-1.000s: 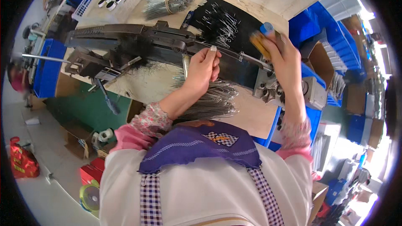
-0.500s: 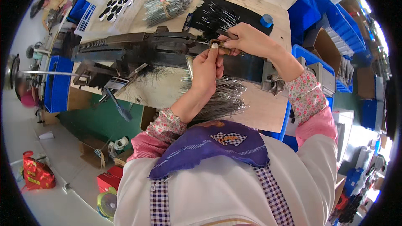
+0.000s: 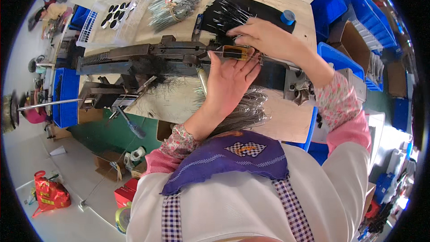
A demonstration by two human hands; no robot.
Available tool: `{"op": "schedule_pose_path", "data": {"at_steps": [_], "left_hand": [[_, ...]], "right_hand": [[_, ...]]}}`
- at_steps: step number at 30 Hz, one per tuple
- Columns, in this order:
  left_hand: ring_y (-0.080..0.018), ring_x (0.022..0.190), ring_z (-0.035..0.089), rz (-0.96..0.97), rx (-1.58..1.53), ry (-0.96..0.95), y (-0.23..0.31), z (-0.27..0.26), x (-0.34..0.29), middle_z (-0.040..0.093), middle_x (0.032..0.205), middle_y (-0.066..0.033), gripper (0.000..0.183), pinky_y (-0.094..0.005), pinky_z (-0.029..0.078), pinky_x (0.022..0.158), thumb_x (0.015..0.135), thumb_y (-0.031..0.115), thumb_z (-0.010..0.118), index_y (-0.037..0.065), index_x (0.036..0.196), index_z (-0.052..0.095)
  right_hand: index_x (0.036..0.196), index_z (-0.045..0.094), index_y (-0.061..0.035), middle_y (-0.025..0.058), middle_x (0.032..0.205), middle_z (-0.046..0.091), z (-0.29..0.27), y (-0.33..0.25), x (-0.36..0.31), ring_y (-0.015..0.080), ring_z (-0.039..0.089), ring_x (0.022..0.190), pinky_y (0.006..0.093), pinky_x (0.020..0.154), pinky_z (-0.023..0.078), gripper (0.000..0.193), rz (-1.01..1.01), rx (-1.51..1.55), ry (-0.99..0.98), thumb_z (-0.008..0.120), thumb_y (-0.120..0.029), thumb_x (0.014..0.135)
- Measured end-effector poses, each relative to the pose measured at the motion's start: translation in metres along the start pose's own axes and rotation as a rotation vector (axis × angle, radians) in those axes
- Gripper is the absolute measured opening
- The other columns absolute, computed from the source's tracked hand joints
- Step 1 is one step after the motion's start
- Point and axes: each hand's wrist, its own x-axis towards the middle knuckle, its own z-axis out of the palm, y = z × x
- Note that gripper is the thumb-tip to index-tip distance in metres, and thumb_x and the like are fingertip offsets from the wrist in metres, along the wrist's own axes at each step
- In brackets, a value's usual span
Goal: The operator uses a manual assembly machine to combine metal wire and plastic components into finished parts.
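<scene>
A long dark metal bench machine lies across the table, with a coil spring at its left end. My left hand is open, palm up, fingers spread against the machine just below a brass-coloured piece. Above that piece is my right hand, its fingers apart and pointing left, with nothing visible in them; its thumb is hidden. A thin wire runs along the machine near the brass piece. Under my left wrist lies a bundle of looped silver wires. Thin black-bristled brushes rest on a black mat behind.
Another tied wire bundle sits at the back, beside a clear plastic tray holding black-and-white round pieces. A blue tape roll stands at the mat's right. Black bristles cling to the machine. Blue bins flank the table at right.
Both hands were closed together at the brass piece. Now my left hand has opened palm up, and my right hand has loosened its fingers above it. The view has shifted slightly.
</scene>
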Motion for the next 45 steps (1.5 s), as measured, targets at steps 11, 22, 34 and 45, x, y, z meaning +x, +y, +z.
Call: {"op": "schedule_pose_path", "data": {"at_steps": [11, 22, 34, 45], "left_hand": [[-0.0269, 0.126, 0.039, -0.009, -0.203, 0.035, 0.003, -0.004, -0.005, 0.047, 0.129, -0.0122, 0.086, -0.0466, 0.026, 0.112, 0.087, 0.075, 0.031, 0.000, 0.126, 0.045], [-0.0286, 0.130, 0.039, 0.107, -0.054, 0.121, 0.026, 0.002, -0.019, 0.045, 0.134, -0.0168, 0.082, -0.0420, 0.026, 0.113, 0.094, 0.066, 0.027, -0.006, 0.132, 0.038], [-0.0309, 0.132, 0.037, 0.132, -0.108, 0.064, 0.030, -0.001, -0.019, 0.042, 0.137, -0.0200, 0.077, -0.0412, 0.026, 0.113, 0.097, 0.058, 0.029, -0.009, 0.133, 0.034], [-0.0268, 0.128, 0.042, 0.163, -0.031, 0.174, 0.030, 0.000, -0.027, 0.047, 0.133, -0.0168, 0.069, -0.0408, 0.024, 0.115, 0.098, 0.056, 0.030, -0.004, 0.130, 0.039]], "right_hand": [[0.095, 0.071, -0.0069, 0.0095, 0.078, 0.062, 0.023, -0.018, -0.026, 0.0258, 0.063, 0.076, 0.0404, 0.068, 0.046, 0.020, -0.011, 0.097, 0.508, 0.068, -0.005, 0.075], [0.092, 0.073, -0.0127, 0.0040, 0.077, 0.062, 0.025, -0.029, -0.005, 0.0233, 0.061, 0.077, 0.0372, 0.083, 0.039, 0.015, -0.234, -0.320, 0.393, 0.065, -0.014, 0.079], [0.087, 0.072, -0.0140, 0.0014, 0.072, 0.059, 0.030, -0.035, -0.002, 0.0221, 0.060, 0.071, 0.0365, 0.075, 0.041, 0.014, -0.302, -0.358, 0.538, 0.068, -0.013, 0.074], [0.092, 0.074, -0.0120, 0.0041, 0.075, 0.059, 0.024, -0.031, -0.003, 0.0227, 0.059, 0.077, 0.0345, 0.080, 0.040, 0.016, -0.240, -0.344, 0.393, 0.067, -0.016, 0.078]]}}
